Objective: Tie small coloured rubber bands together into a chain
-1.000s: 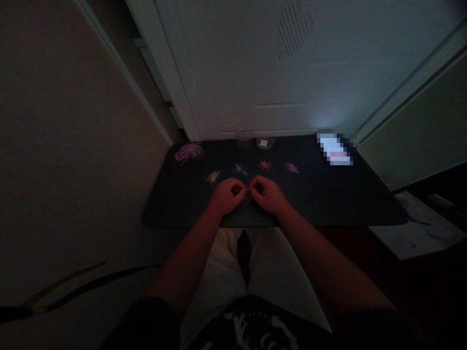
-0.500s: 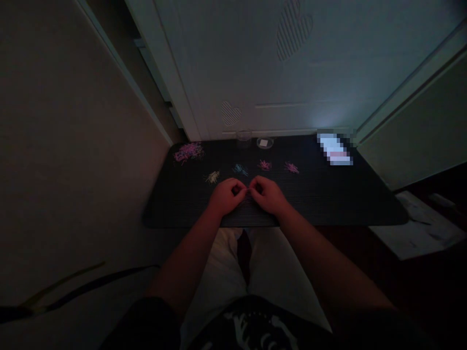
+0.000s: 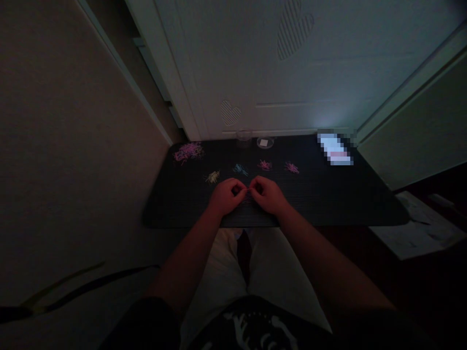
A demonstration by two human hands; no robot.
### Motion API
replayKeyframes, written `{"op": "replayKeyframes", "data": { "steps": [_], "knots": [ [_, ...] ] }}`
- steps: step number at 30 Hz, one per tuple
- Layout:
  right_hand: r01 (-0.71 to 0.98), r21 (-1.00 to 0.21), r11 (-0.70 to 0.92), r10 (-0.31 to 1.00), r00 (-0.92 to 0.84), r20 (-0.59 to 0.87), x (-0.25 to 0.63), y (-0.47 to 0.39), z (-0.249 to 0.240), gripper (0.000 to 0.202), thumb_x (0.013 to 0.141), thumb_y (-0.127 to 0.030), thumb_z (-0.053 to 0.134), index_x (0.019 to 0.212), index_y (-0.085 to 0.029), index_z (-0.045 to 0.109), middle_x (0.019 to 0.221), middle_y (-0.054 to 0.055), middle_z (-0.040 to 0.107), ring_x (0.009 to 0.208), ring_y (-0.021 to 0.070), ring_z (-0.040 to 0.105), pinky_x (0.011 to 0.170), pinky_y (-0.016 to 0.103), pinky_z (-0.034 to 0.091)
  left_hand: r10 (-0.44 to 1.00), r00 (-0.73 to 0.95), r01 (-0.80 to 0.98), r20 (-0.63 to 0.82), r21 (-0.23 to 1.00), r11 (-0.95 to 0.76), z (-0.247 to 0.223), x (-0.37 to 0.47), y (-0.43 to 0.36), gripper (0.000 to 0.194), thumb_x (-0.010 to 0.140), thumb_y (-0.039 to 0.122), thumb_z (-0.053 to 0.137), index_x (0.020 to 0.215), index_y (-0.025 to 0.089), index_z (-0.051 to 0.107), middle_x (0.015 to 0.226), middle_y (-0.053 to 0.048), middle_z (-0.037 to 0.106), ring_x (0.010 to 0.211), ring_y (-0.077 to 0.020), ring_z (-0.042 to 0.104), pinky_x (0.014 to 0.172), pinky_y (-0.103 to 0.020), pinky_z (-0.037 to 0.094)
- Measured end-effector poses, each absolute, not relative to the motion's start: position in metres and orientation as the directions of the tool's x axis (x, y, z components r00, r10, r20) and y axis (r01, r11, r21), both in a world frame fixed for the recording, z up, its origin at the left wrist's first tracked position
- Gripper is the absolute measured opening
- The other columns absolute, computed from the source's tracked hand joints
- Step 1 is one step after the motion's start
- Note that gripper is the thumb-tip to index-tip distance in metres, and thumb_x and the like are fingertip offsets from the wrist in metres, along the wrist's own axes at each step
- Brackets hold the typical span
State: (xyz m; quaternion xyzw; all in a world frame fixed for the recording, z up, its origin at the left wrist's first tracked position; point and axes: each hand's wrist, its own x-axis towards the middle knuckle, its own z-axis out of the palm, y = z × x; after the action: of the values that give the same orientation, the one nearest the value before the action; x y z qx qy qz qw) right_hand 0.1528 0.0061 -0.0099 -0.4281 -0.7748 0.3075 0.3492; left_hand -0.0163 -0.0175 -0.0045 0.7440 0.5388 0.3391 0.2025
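Observation:
Over the near middle of the dark table [image 3: 328, 204], my left hand [image 3: 226, 197] and my right hand [image 3: 268, 195] meet almost fingertip to fingertip. Each has thumb and forefinger pinched together; whatever lies between them is too small and dim to name. Just beyond my hands are small sorted heaps of thin strands: a pale yellow heap [image 3: 212, 177], a blue heap [image 3: 240, 169], a pink heap [image 3: 264, 165] and a purplish-pink heap [image 3: 291, 167]. A larger mixed heap of strands [image 3: 188, 152] lies at the table's far left.
A clear round tub [image 3: 244, 139] and a round lid with a white label [image 3: 264, 143] sit at the back edge. A lit, blurred-out screen [image 3: 334, 148] is at the back right. Behind rises a white door panel [image 3: 255, 58]; a wall [image 3: 73, 146] stands left.

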Motion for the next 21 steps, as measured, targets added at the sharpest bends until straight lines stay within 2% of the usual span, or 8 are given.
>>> {"op": "replayKeyframes", "data": {
  "steps": [21],
  "knots": [
    [0.438,-0.783,0.442,0.876,-0.398,0.272,0.1524,0.0059,-0.0089,0.003,0.074,-0.018,0.052,0.072,-0.018,0.054,0.065,-0.001,0.054,0.059,0.0112,0.048,0.054,0.023,0.036,0.938,0.190,0.669,0.290,0.661,-0.340,-0.0053,-0.0162,-0.0171,0.011,0.079,0.025,0.055,0.078,0.017,0.063,0.074,-0.001,0.062,0.069,-0.0129,0.055,0.062,-0.025,0.042]
  ]
}}
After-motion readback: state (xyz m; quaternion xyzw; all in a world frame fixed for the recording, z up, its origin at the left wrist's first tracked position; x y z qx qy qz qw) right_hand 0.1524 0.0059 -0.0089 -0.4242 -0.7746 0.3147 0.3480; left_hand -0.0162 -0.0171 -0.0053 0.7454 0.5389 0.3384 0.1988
